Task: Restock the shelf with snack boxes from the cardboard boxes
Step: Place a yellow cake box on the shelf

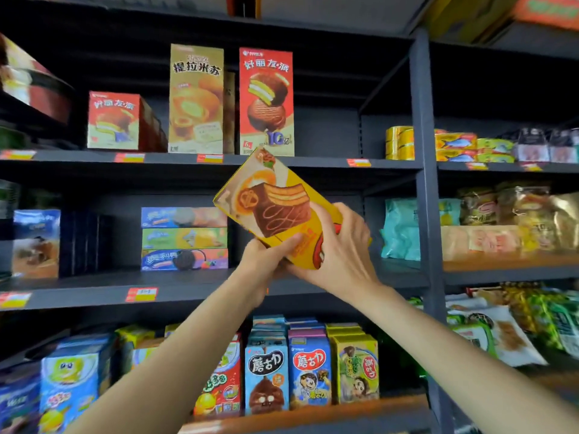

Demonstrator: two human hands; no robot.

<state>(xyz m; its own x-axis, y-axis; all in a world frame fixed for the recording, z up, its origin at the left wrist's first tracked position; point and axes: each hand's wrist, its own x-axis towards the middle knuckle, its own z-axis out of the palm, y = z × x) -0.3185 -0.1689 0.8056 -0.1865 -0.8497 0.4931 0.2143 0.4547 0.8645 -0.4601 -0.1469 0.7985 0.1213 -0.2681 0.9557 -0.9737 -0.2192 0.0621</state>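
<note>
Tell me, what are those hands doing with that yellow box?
A person is stocking a shop shelf. Both hands hold one yellow snack box, tilted, in front of the dark shelves. The left hand grips its lower end from below, and the right hand wraps round its right side. It is not on a shelf yet. Just above it stands a tall red box, with bare shelf to that box's right.

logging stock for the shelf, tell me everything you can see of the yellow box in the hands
The yellow snack box looks like printed cardboard, showing a chocolate-coated layered cake slice. It appears closed and undamaged, tilted with its top toward the upper left, held in the air before the shelves. The left hand grips its lower edge; the right hand grips its lower right end.
</note>
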